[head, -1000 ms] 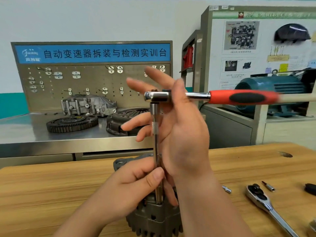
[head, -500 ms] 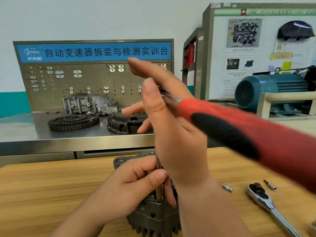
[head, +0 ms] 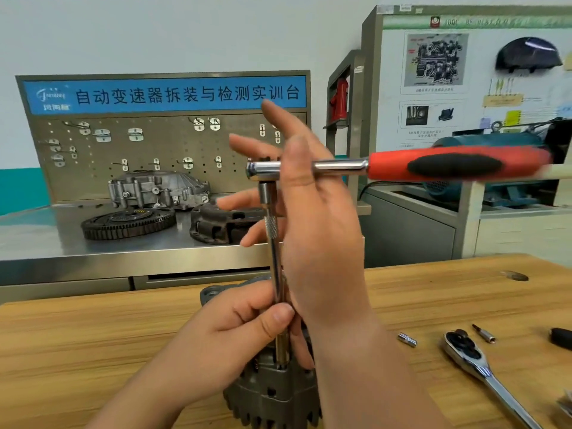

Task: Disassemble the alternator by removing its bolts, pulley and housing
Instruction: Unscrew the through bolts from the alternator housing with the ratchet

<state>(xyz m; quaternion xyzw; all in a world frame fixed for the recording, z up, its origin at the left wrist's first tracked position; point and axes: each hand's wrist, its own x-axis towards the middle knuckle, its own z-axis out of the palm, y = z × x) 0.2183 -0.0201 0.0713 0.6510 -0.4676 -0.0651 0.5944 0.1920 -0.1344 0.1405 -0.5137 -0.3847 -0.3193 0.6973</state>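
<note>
At the far left, on the steel desk [head: 46,239] at the back, a toothed ring gear [head: 128,222] lies flat before a grey cast housing [head: 158,188]; a dark clutch cover [head: 223,224] beside them is partly blocked by outstretched fingertips. On the nearer wooden desk [head: 93,335] stands the alternator [head: 272,394], at the bottom centre. Its top is covered by both hands and its base is cut off by the frame edge, so the bolt head cannot be seen. The left hand [head: 229,335] has its fingers and thumb curled round the lower part of an upright extension bar [head: 274,258], whose tip goes down into the alternator. A ratchet [head: 340,165] sits level on top of the bar, its red and black handle blurred. The right hand [head: 322,230] is spread, its fingers straight and fanned behind the bar, with the thumb laid over the ratchet's shaft, not wrapped round it. The handle hides much of a teal motor [head: 495,193]. To the right on the wooden desk lie a small socket [head: 407,339], a second ratchet [head: 473,357] and a bit [head: 484,333]. A black object [head: 561,337] is cut off at the edge and cannot be identified.
</note>
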